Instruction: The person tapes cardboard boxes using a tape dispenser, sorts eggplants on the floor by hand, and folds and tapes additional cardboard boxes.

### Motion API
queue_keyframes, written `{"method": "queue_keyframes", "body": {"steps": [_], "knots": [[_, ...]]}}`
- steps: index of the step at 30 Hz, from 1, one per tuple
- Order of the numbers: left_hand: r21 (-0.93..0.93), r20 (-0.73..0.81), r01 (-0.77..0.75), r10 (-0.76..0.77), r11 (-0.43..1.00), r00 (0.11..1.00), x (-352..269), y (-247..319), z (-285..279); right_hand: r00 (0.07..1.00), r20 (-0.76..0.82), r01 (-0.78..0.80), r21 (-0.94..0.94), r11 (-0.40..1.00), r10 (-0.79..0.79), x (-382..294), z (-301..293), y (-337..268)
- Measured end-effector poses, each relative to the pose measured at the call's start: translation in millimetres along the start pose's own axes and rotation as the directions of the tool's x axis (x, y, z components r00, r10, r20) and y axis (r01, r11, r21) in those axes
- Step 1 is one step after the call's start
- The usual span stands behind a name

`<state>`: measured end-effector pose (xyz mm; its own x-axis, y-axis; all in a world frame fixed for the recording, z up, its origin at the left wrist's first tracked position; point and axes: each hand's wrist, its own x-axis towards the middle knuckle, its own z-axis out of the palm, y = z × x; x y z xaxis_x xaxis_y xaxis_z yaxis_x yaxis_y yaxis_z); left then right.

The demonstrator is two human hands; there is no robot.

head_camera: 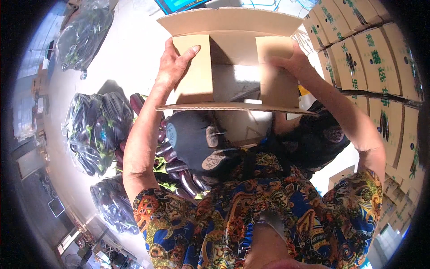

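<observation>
A cardboard box (231,20) is held up in front of me between both hands. Its long flaps stand outward at the far and near sides, and the floor shows through its middle. My left hand (176,60) grips the box's left side, the thumb lying on a short cardboard panel. At the right side my right hand (290,62) clasps the other short panel, its thumb on the inner face; this part looks blurred. Below the box are my legs in dark patterned trousers. Loose eggplants (183,176) lie beside my left leg.
Clear plastic bags of eggplants (99,131) stand on the floor to the left, with another bag (84,40) at the upper left. Stacked printed cartons (373,64) line the right side. A screen (181,4) shows at the top edge.
</observation>
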<state>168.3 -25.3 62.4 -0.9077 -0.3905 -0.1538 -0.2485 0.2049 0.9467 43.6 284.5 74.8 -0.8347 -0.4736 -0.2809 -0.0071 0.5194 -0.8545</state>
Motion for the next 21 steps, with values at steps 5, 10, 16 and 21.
{"method": "queue_keyframes", "body": {"steps": [5,10,16,21], "knots": [[-0.087,-0.057,0.001,-0.006,0.996,0.998,11,-2,8,0.993,0.098,0.051,0.209,0.977,-0.073,33,-14,11],[0.146,-0.156,-0.075,0.098,0.986,0.983,12,-12,7,0.989,0.131,0.073,-0.033,0.997,-0.068,46,-24,3],[0.112,-0.128,-0.058,0.073,0.992,0.989,-1,6,9,0.993,0.103,0.081,-0.162,0.983,-0.065,54,-31,10],[0.351,-0.183,-0.068,0.139,0.934,0.973,-4,14,8,0.995,0.096,0.067,-0.300,0.952,-0.039,66,-32,6]]}}
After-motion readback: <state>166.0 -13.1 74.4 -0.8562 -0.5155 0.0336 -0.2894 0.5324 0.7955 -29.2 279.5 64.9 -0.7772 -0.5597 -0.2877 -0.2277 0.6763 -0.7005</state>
